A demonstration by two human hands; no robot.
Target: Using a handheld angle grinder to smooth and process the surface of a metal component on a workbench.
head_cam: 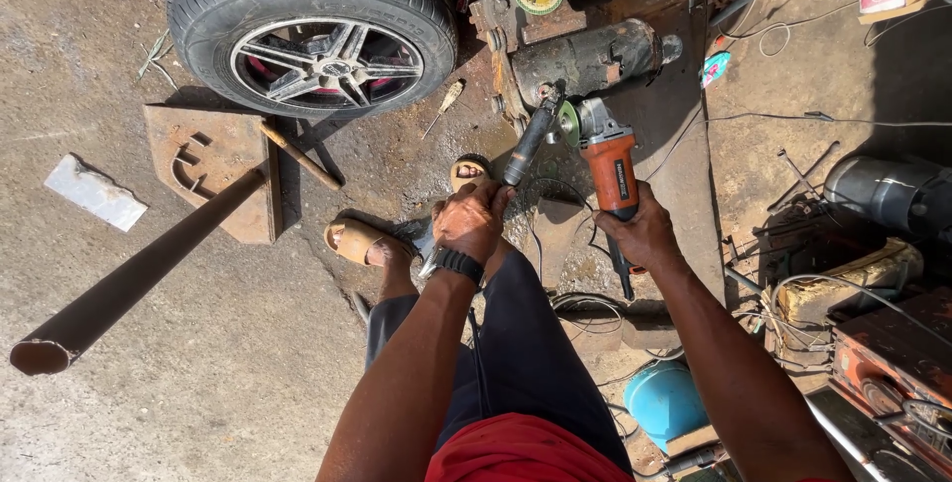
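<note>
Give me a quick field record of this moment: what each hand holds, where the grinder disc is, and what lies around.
left hand: grips the black side handle of the grinder
right hand: wrapped around the orange angle grinder body
disc: close to the rusty metal cylinder; contact cannot be told
cable: runs back from the grinder past the right hand
left of the feet: car wheel, long brown pipe
lower right: blue container
</note>
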